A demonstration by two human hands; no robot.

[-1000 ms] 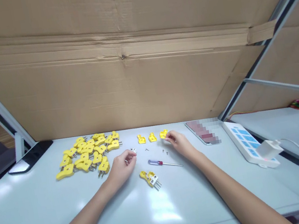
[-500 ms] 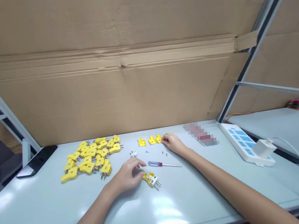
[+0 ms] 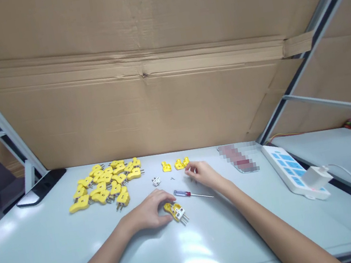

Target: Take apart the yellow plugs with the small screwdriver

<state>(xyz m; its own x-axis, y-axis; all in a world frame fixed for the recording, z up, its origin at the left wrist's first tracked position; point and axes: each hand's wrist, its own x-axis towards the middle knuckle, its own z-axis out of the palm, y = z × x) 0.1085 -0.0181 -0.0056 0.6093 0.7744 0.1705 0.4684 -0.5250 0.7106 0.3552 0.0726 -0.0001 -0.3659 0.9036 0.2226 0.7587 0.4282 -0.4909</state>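
One plug is lying open in the near middle: it has a yellow shell, a white insert inside it, and metal pins which point to the near right. Farther away, slightly to the right, two small yellow covers are lying close together.

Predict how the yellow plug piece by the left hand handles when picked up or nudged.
Likely stiff: its yellow shell looks like hard plastic and its pins look metal. The white insert might shift or drop out, as its face sits exposed. A nudge would probably slide it rather than roll it, given its irregular shape and the glossy tabletop.
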